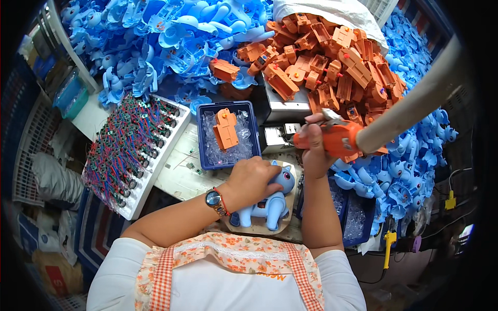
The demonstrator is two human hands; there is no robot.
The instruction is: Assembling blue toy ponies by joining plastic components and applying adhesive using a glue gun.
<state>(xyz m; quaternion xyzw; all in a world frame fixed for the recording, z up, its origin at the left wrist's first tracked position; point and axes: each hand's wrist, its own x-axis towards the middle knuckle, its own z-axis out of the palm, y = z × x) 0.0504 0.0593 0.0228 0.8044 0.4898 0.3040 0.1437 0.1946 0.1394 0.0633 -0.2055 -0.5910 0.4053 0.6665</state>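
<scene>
My left hand (250,181) wraps over a blue toy pony (275,206) that lies on its side on a pale board (254,228). Its fingers curl round the neck, and the head with one dark eye shows beside them. In my right hand (315,150) is an orange electric screwdriver (334,139), gripped above and to the right of the pony. A thick beige sleeve (415,103) runs from its back end to the upper right. The tool's front end points left, apart from the pony. Above my left hand, an orange plastic housing (226,129) rests in a blue tray (204,150) of small clear parts.
Blue toy shells (171,31) are heaped at the back left, with more blue shells (404,171) at the right. Orange housings (332,62) spill from a white sack (332,10). Wired circuit boards (127,145) fill a white foam tray (155,179). Another blue tray (358,241) stands beside my right forearm.
</scene>
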